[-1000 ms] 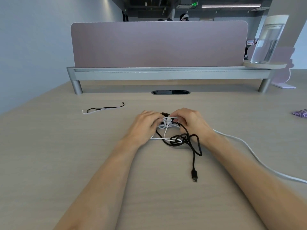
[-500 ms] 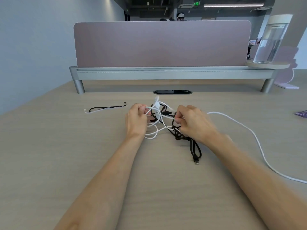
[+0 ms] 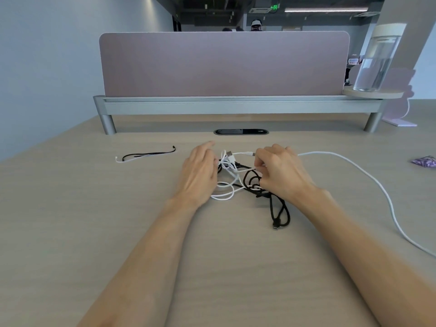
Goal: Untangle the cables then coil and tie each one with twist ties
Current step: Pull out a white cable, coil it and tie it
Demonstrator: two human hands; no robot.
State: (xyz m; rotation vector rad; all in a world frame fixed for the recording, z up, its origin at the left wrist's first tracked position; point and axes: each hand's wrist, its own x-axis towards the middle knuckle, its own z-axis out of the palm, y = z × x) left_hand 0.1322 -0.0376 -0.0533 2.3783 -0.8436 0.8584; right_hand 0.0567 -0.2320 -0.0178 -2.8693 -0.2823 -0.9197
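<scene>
The right hand (image 3: 280, 175) pinches the white cable (image 3: 318, 152) near its plug; the left hand (image 3: 200, 171) lies flat on the tangle (image 3: 238, 182). The cables look light and limp, best held near their plugs.

Wooden desk (image 3: 70, 232), mauve divider panel (image 3: 224, 64), black cable port (image 3: 240, 131), clear water bottle (image 3: 375, 60), purple wrapper (image 3: 424, 161)

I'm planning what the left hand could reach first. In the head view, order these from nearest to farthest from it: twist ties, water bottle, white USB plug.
1. white USB plug: just right of the left hand.
2. twist ties: off to its left.
3. water bottle: far right, at the back.
</scene>
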